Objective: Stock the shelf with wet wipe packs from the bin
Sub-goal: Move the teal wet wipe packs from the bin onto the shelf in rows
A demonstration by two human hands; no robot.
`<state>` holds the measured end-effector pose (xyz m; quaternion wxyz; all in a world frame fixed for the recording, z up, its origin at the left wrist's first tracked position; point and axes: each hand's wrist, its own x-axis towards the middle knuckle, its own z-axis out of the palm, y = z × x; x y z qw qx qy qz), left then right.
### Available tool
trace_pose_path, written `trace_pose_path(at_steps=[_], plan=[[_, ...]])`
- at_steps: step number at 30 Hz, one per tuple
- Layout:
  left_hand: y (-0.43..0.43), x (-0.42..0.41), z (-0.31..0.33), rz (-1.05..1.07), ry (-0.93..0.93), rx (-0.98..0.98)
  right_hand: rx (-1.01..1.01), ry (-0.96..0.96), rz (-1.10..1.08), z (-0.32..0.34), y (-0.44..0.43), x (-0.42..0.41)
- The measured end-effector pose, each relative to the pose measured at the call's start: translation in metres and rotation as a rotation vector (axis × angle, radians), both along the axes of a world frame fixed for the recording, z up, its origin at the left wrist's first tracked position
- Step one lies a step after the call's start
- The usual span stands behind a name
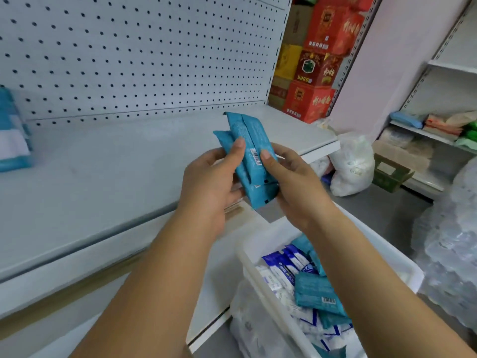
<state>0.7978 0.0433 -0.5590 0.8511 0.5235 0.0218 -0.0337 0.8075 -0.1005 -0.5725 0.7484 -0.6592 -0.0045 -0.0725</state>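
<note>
Teal plastic wet-wipe packs (249, 140) gripped by L hand (206, 184) & R hand (294, 187), fingers curled round them, above grey metal shelf (103, 177).

Matt painted metal shelf (103, 177); glossy plastic packs (249, 156) (teal film); translucent plastic bin (260, 288)

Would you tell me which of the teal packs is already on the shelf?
The teal-and-white pack at the shelf's far left edge. The held teal packs sit between the left hand and right hand; others lie in the white bin.

Both hands grip teal wipe packs (249, 156) (barcode up) over the shelf (103, 177).
</note>
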Motion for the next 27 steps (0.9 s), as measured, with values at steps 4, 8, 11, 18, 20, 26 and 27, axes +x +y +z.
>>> trace_pose_path(at_steps=[4,8,11,18,20,26,27], plan=[[0.046,0.004,0.031,0.116,-0.071,0.055,0.026,-0.056,0.119,0.027,0.041,0.009],[0.100,0.002,0.045,0.207,-0.107,0.122,-0.050,-0.085,0.189,0.042,0.088,0.014],[0.142,-0.003,0.051,0.297,-0.128,0.167,-0.186,-0.124,0.187,0.050,0.126,0.018],[0.223,-0.030,0.050,0.458,-0.229,0.272,-0.230,-0.093,0.406,0.068,0.215,0.020],[0.240,-0.039,0.046,0.459,-0.257,0.290,-0.216,-0.082,0.485,0.068,0.242,0.016],[0.279,-0.053,0.028,0.427,-0.242,0.367,-0.039,0.011,0.640,0.055,0.291,0.011],[0.283,-0.053,0.025,0.456,-0.248,0.388,0.022,0.041,0.685,0.052,0.295,0.011]])
